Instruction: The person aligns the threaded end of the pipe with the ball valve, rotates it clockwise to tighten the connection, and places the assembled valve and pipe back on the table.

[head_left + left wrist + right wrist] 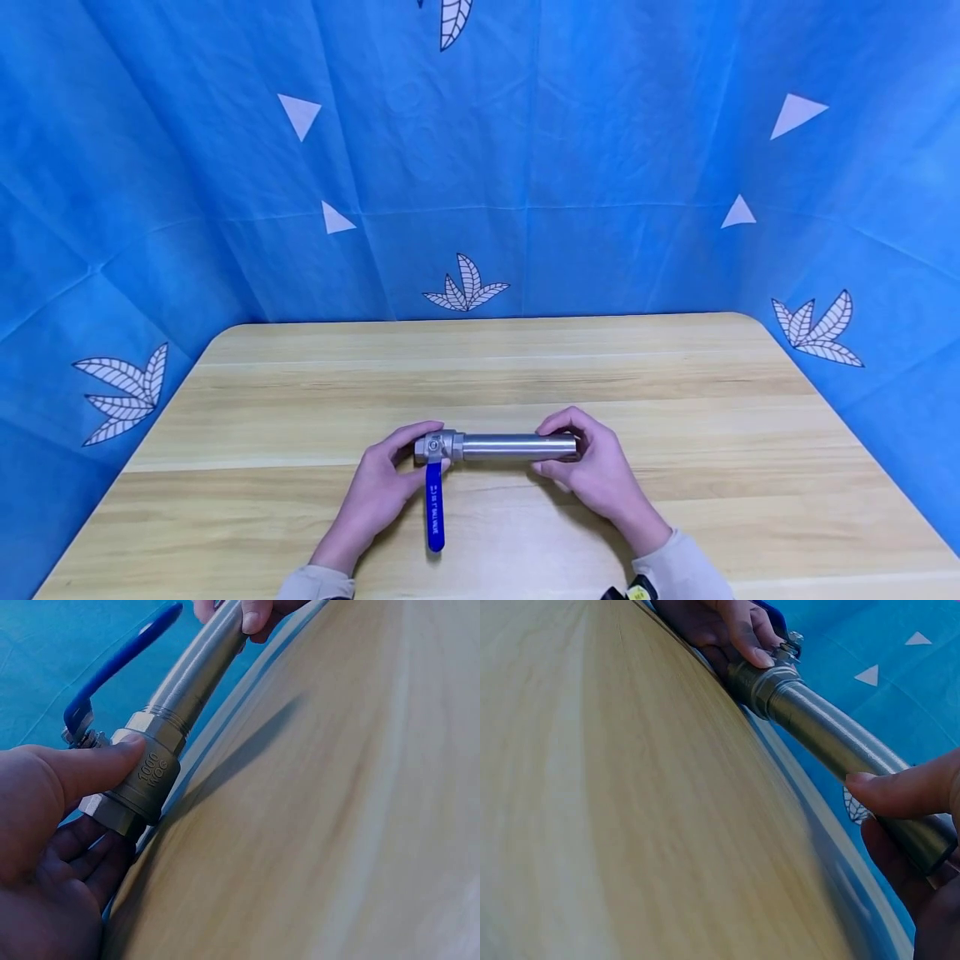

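Observation:
A steel ball valve (448,447) with a blue lever handle (435,508) is joined to a plain metal pipe (510,447). They lie level in a line across the view, close over the table. My left hand (384,483) grips the valve body, its thumb on the near side and fingers round the far side. In the left wrist view the ball valve (154,776) shows raised lettering beside that thumb. At the pipe's free end my right hand (596,467) pinches it between thumb and fingers. The lever points toward me.
A pale wooden table (300,383) with rounded far corners lies under both hands. Blue cloth (525,150) printed with leaves and white triangles hangs behind it and along both sides. Something black and yellow (637,590) sits at the right wrist.

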The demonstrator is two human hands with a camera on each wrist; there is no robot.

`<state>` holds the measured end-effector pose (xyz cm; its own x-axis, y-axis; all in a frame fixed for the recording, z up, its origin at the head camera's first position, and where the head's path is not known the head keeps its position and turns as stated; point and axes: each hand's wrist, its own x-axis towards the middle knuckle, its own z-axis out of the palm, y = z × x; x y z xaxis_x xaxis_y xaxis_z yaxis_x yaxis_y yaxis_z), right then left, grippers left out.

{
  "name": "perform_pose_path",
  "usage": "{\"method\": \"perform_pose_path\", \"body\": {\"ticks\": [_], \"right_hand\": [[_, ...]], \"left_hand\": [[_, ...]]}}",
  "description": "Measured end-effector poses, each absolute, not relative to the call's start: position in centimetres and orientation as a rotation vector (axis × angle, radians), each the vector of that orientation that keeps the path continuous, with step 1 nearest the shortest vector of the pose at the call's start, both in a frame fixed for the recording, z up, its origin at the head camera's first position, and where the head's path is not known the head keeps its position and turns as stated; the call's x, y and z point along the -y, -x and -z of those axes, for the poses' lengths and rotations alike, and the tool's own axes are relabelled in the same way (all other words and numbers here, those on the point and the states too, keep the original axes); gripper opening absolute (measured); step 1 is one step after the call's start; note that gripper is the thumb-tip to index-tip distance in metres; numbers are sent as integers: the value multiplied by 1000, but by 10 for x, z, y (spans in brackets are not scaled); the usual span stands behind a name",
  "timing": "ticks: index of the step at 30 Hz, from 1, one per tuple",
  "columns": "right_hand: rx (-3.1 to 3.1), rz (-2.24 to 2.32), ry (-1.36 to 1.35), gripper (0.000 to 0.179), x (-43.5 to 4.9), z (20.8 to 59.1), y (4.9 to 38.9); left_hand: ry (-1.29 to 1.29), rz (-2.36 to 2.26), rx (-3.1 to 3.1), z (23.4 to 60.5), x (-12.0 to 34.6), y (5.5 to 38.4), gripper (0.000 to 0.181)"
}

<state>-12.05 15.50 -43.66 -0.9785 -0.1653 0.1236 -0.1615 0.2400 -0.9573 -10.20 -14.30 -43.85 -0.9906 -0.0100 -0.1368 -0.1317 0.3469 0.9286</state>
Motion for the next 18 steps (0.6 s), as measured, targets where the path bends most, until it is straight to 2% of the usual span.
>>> {"method": "perform_pose_path", "body": {"ticks": [18], "right_hand": [[-2407,1984,299,45,-156,434,119]], "left_hand": [[134,-1741,-2479,437,144,101,48]]}}
